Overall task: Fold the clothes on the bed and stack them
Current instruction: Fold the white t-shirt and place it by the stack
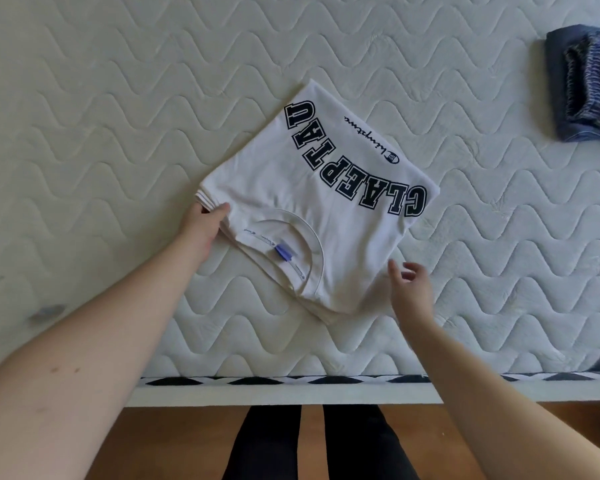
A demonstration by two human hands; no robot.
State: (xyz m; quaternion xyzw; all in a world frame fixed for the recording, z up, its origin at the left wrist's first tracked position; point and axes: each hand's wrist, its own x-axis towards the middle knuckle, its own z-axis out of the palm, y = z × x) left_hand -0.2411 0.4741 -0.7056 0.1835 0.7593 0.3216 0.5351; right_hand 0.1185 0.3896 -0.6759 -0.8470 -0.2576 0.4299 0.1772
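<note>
On the quilted mattress (118, 98), the left hand (203, 228) is gripping the left corner of a folded white T-shirt (312, 202), which is lying mid-bed, its long axis running near-left to far-right, collar facing near. Right hand (411, 289) is hovering beside its near-right edge, fingers loosely spread. Folded dark clothes (582, 88) are sitting far right.

A bed (118, 98) with a bare white mattress quilted in wavy lines carries the clothes. A folded white T-shirt (302, 188) with black block letters lies flat near its middle. Well apart, at the far right edge, sits a folded stack of dark blue clothes (582, 88).
</note>
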